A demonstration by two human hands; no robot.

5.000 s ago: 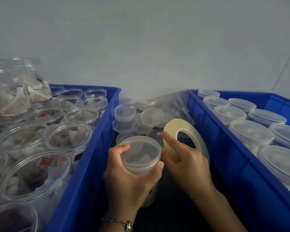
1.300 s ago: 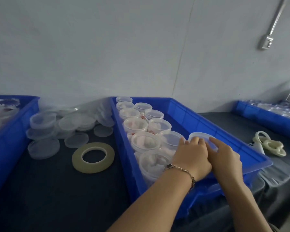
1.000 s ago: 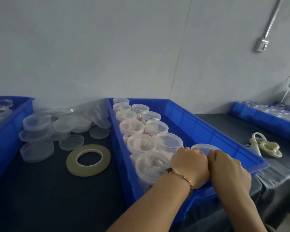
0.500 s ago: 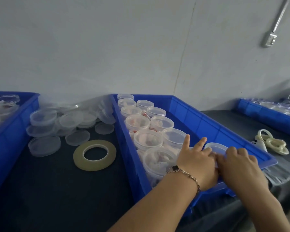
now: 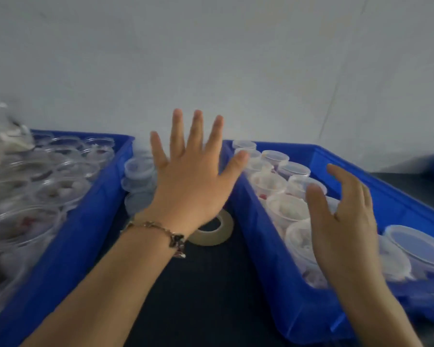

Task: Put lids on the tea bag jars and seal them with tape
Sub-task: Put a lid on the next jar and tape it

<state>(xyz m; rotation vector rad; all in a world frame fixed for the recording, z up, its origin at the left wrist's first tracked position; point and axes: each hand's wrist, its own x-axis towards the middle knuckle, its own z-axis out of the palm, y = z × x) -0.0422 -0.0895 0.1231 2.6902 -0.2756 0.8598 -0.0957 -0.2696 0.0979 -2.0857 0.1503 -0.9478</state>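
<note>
Two bare forearms, no sleeves in view. Left hand [image 5: 191, 181]: thin gold-toned chain bracelet [image 5: 158, 230] at the wrist, carrying a small dark charm. Right hand [image 5: 346, 221]: no rings or bands visible, nails short.

Two blue bins [image 5: 273, 246] stand on a dark worktop [image 5: 206, 284], one at its left edge [image 5: 68, 246], one toward the right. Behind rises a plain grey wall [image 5: 236, 58]. A bracelet [image 5: 161, 231] circles one wrist.
</note>
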